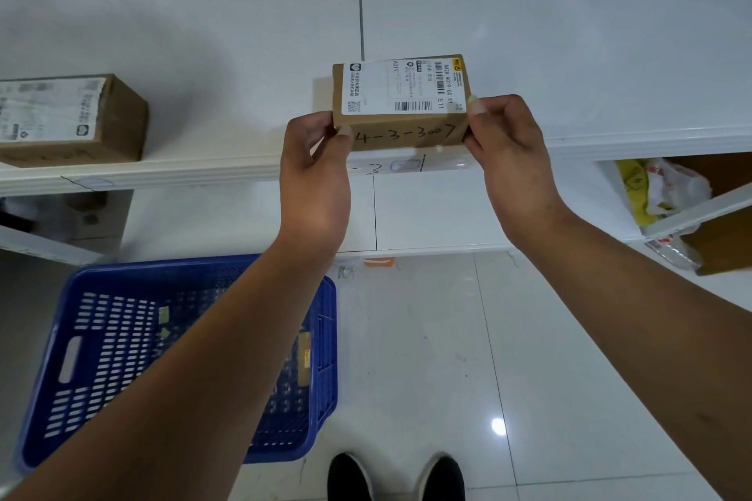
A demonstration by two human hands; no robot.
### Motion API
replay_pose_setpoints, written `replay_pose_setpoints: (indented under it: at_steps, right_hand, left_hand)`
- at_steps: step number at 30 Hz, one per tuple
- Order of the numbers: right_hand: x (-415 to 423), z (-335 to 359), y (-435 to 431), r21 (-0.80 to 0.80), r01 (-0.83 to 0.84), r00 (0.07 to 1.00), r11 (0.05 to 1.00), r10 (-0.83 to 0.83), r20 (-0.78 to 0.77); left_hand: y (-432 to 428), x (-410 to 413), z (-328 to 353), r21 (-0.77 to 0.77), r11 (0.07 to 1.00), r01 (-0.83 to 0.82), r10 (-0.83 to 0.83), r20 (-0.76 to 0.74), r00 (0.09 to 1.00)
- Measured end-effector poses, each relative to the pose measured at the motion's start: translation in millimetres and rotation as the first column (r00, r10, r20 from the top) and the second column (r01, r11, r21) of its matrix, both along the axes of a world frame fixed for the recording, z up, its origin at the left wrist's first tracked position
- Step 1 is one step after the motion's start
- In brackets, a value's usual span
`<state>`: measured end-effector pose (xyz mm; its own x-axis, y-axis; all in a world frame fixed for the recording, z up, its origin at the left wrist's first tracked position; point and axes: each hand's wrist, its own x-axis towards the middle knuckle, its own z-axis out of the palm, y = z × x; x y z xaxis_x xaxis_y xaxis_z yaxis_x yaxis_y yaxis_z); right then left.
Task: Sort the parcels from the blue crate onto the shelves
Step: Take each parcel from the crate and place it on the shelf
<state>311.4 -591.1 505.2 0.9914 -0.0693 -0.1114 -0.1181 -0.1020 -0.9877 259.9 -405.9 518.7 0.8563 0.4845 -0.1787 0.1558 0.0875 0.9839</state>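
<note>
While both hands pinch its ends, the parcel (401, 102) sits long axis 9-to-3 w/ the shelf (610, 94) at 12. Left hand (315, 175) & right hand (510, 159) look equally near, fingers curled on the box.

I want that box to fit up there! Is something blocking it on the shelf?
Nothing visible blocks it. The left hand and right hand hold the parcel at the shelf edge; the surface behind it is bare, and the other box sits far left.

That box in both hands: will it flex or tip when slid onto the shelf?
Probably stiff: the box keeps square edges pinched between left hand and right hand. Likely light: fingertips alone hold it. Low and wide, so it should slide on the shelf, not tip.
</note>
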Motion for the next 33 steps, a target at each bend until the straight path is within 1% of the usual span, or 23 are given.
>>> replay_pose_setpoints:
  at_steps: [4, 7, 9, 11, 13, 15, 17, 20, 23, 27, 30, 33]
  right_hand:
    - [-3, 0, 0, -0.019, 0.021, 1.000, 1.000, -0.021, 0.000]
    - [-11, 2, -4, -0.027, 0.030, 0.999, 0.999, -0.031, -0.013]
    - [-24, 6, -4, -0.076, 0.074, 0.997, 0.994, -0.075, -0.012]
    - [-43, 8, 1, -0.133, 0.161, 0.987, 0.978, -0.160, 0.016]
    - [-66, 13, 15, -0.135, 0.192, 0.981, 0.972, -0.194, -0.002]
    - [-89, 20, 36, -0.087, 0.098, 0.990, 0.991, -0.107, -0.093]
    - [-108, 26, 62, -0.069, -0.049, 0.985, 0.996, 0.037, -0.170]
    - [-129, 28, 109, -0.065, -0.207, 0.960, 0.976, 0.191, -0.204]
    - [-149, 22, 161, -0.065, -0.297, 0.931, 0.953, 0.273, -0.243]
    - [-180, 5, 232, -0.035, -0.318, 0.902, 0.947, 0.291, -0.318]
    - [-205, -11, 285, -0.008, -0.276, 0.892, 0.961, 0.253, -0.375]
    - [-226, -35, 326, -0.019, -0.232, 0.881, 0.972, 0.202, -0.427]
  left_hand:
    - [-2, -2, 3, -0.015, 1.000, 0.005, -0.006, -0.013, 1.000]
    - [-5, -8, 9, -0.033, 0.999, -0.025, 0.024, -0.042, 0.999]
    - [-7, -20, 14, -0.011, 0.999, -0.037, 0.036, -0.063, 0.997]
    - [-4, -38, 16, 0.022, 0.999, -0.028, 0.030, -0.057, 0.998]
    - [3, -58, 17, 0.055, 0.998, -0.014, 0.018, -0.080, 0.997]
    - [17, -80, 15, 0.069, 0.998, -0.007, 0.015, -0.120, 0.993]
    - [35, -99, 12, 0.085, 0.996, 0.000, 0.013, -0.153, 0.988]
    - [72, -124, 6, 0.086, 0.996, -0.013, 0.027, -0.162, 0.986]
    - [118, -149, -3, 0.079, 0.997, -0.017, 0.031, -0.181, 0.983]
    - [189, -183, -19, 0.037, 0.999, 0.021, -0.012, -0.245, 0.970]
    - [245, -204, -39, 0.014, 0.998, 0.055, -0.048, -0.300, 0.953]
    - [288, -221, -63, -0.008, 0.997, 0.080, -0.077, -0.377, 0.923]
